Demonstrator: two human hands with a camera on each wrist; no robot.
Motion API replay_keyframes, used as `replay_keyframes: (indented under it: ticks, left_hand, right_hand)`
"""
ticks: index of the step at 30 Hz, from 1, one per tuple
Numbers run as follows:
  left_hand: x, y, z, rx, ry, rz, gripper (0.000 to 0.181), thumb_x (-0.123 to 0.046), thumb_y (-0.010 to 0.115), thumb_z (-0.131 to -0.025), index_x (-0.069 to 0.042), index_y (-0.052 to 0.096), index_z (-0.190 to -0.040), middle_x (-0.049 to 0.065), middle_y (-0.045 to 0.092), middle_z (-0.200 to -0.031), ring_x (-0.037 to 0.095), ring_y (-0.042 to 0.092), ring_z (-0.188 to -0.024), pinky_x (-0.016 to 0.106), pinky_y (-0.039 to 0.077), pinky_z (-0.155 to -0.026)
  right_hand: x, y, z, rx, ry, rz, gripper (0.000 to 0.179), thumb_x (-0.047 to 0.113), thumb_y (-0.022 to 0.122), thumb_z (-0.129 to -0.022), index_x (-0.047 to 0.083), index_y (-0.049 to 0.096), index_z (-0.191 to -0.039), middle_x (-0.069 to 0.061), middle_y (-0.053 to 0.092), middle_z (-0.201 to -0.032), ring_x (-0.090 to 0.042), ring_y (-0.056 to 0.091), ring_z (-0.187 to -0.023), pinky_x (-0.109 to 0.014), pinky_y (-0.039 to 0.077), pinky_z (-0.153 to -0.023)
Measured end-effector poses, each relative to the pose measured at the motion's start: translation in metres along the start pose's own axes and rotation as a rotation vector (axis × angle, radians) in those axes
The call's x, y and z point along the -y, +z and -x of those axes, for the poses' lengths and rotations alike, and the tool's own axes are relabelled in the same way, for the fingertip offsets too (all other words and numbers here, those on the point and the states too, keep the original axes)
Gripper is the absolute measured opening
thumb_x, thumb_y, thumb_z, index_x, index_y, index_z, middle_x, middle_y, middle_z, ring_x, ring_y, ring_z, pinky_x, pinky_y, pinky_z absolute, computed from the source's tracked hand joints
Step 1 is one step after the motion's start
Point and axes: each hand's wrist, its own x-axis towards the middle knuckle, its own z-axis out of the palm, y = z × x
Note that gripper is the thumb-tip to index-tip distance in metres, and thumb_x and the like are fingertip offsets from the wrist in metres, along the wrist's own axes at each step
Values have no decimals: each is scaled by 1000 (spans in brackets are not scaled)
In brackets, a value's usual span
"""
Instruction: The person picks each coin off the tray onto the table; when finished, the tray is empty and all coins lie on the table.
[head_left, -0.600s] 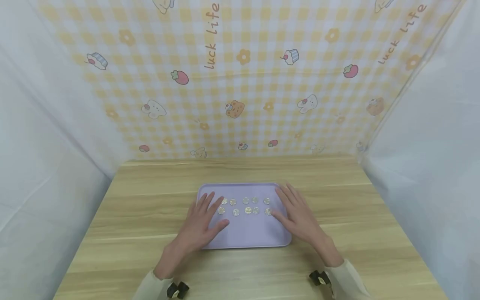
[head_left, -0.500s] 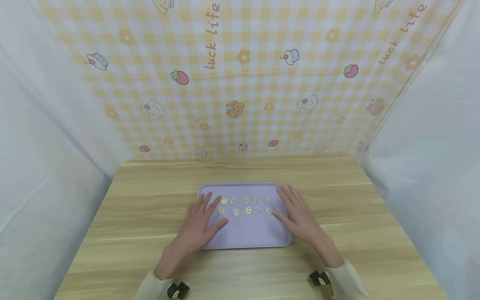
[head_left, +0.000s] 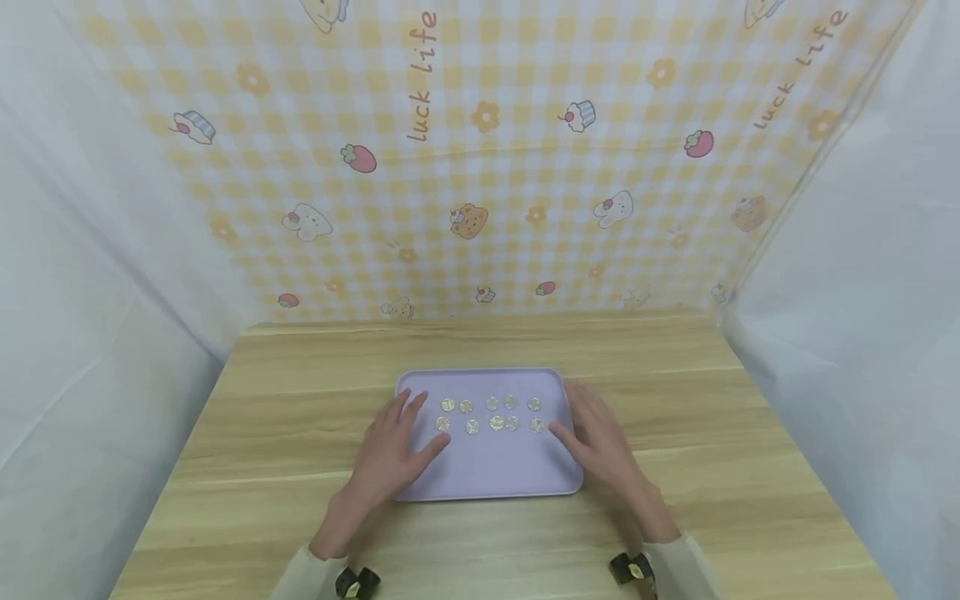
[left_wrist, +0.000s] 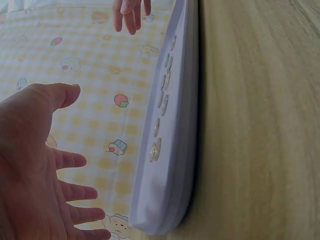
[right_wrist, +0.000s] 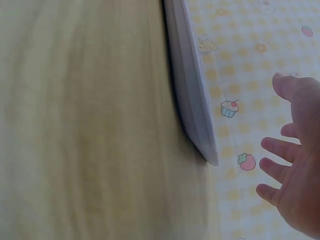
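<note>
Ten coins (head_left: 497, 423) are laid in two rows along the long axis of the lilac tray (head_left: 487, 468), flanked by the left hand (head_left: 385, 454) and right hand (head_left: 606, 446), both held spread, nothing gripped, neither clearly nearer.

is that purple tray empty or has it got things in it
Not empty: ten shiny discs lie in two rows on the tray.

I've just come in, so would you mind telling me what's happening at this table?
A person has both hands spread at a lilac tray on a wooden table: the left hand over its left end, the right hand by its right edge. Neither hand holds anything. On the tray lie ten small shiny discs, probably coins, in two rough rows of five.
</note>
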Motion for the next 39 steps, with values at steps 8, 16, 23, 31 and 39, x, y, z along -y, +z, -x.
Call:
replay_keyframes:
  ticks: [8,16,23,31,39]
  left_hand:
    - [15,3,-4,-61,-146,190,67,-31,67,-94,2,40,-146,28,44,-146,44,52,-128,58,43,-103]
    - [29,4,-11,-72,-284,312,60,-27,63,-96,0,41,-145,23,51,-134,31,63,-97,40,54,-77]
    - [42,8,-15,-82,-321,304,54,-27,57,-99,5,44,-142,24,55,-129,35,63,-105,49,52,-87]
    - [54,15,-20,-108,-259,255,36,-17,52,-101,6,60,-127,22,65,-112,36,61,-104,52,49,-91]
    - [68,30,-28,-209,-239,171,31,-22,59,-96,-2,69,-118,11,67,-95,25,61,-83,41,49,-73]
  right_hand:
    - [-7,8,3,-87,26,-77,52,22,72,-92,2,56,-137,-19,61,-135,-35,52,-130,-55,40,-106]
    - [-19,21,-2,-194,18,-106,36,12,79,-83,0,69,-115,-13,71,-111,-27,61,-106,-39,45,-94]
    - [-20,32,-1,-239,19,-142,31,6,81,-79,-2,70,-107,-12,72,-103,-27,61,-99,-31,45,-90]
    - [-22,45,-3,-249,-43,-100,28,6,83,-75,2,73,-101,-7,71,-91,-25,60,-89,-33,45,-80]
    - [-23,61,-4,-173,-8,-24,32,17,83,-77,7,73,-105,-8,71,-102,-27,60,-100,-45,45,-91]
